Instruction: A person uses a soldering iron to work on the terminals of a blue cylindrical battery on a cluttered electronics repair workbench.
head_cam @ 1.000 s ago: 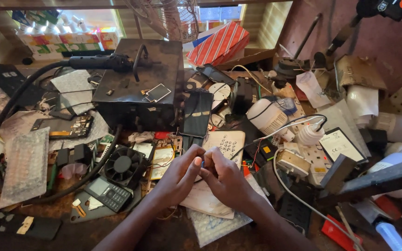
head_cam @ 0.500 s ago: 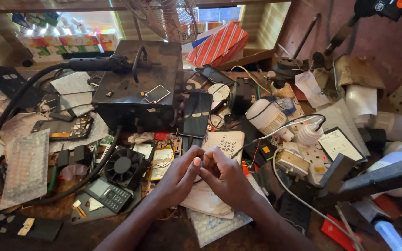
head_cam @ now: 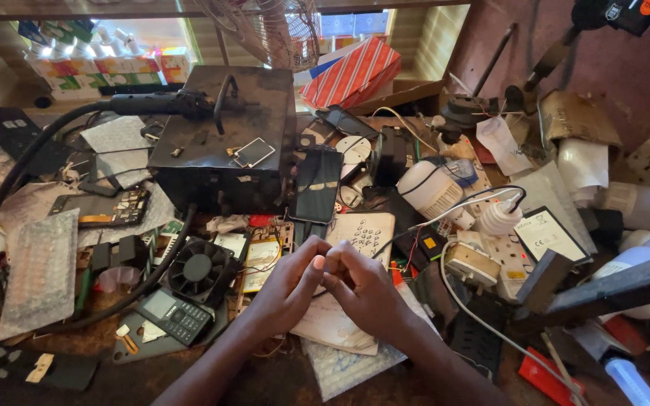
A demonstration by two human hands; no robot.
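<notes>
My left hand [head_cam: 289, 289] and my right hand [head_cam: 365, 288] meet low in the middle of the head view, fingertips pressed together over a sheet of paper [head_cam: 334, 325]. Their fingers are curled round something small that I cannot make out. Just beyond the fingertips lies a white keypad panel [head_cam: 370, 233]. A small black fan [head_cam: 199, 268] sits left of my left hand, and a dark handset with a screen [head_cam: 171, 316] lies in front of that fan.
A black metal box [head_cam: 223, 154] with a small phone [head_cam: 253, 152] on top stands behind. A thick black hose [head_cam: 9, 188] loops at left. A white power strip [head_cam: 490, 259], bulbs, chargers and wires crowd the right. A red striped box [head_cam: 351, 75] leans at the back.
The two hands stay pressed together in the same spot, with only slight finger shifts. Nothing else on the bench has moved.
</notes>
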